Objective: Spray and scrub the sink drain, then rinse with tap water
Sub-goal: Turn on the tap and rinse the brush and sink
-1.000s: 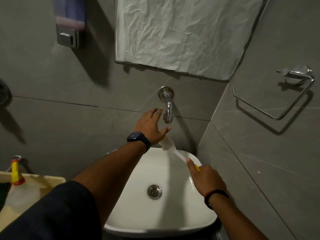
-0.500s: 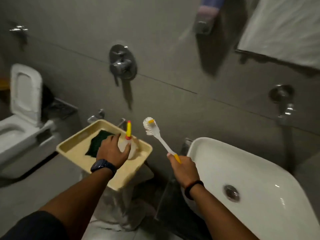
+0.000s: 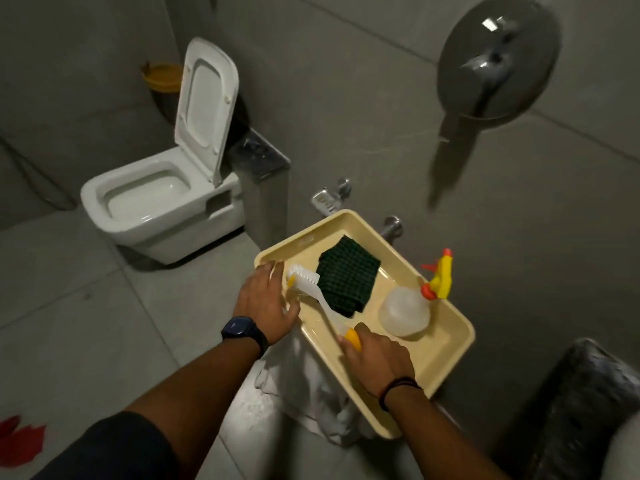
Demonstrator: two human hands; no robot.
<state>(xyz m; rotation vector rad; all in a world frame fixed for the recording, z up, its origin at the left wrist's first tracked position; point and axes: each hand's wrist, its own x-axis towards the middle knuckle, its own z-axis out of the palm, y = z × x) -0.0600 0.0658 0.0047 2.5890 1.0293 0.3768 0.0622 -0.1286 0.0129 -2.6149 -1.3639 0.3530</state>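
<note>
While we look down at the yellow tray [image 3: 446, 344], our right hand [image 3: 377, 358] is closed around the yellow grip of the scrub brush [image 3: 313, 289], whose white bristled head lies inside the tray beside the dark green cloth [image 3: 346, 275]. Our left hand [image 3: 266, 303] rests open, fingers spread, against the tray's near-left rim. The spray bottle [image 3: 405, 311] lies in the tray, nozzle over the far edge.
</note>
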